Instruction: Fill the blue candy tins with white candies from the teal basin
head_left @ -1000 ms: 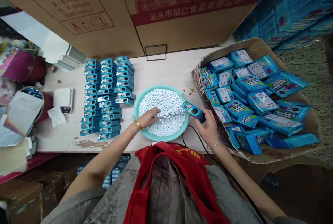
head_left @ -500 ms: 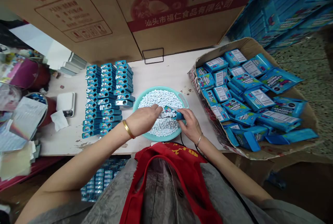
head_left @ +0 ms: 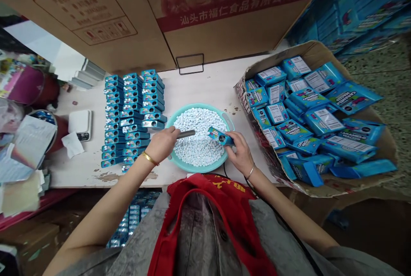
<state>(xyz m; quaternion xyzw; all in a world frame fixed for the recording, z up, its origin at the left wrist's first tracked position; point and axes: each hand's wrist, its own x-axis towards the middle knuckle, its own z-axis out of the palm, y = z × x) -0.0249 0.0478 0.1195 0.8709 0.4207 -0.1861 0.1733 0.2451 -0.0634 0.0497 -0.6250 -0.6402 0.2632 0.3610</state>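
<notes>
A small blue tin (head_left: 221,136) with a round opening in its face lay tilted in the person's right hand (head_left: 241,154), its fingers closed around it, just above the rim of a teal plastic basin (head_left: 199,167). The left hand (head_left: 162,144) was also closed, pinching a slim grey scoop (head_left: 186,134) whose tip reached out over the basin, pointing toward the tin but not touching it. The basin was heaped with small white mints (head_left: 199,145). A gold bangle (head_left: 149,158) circled the left wrist and a thin silver bangle (head_left: 251,172) the right.

The basin stood on a pale, stained counter (head_left: 205,83). To its left, rows of blue tins (head_left: 131,113) stood packed together, beside a small white digital scale (head_left: 80,125) and a crumpled tissue (head_left: 72,145). To its right, a low cardboard tray (head_left: 353,189) held a loose pile of blue printed pouches (head_left: 324,121). A large printed carton (head_left: 224,32) rose behind the counter, and speckled terrazzo floor (head_left: 379,75) showed at the far right.
</notes>
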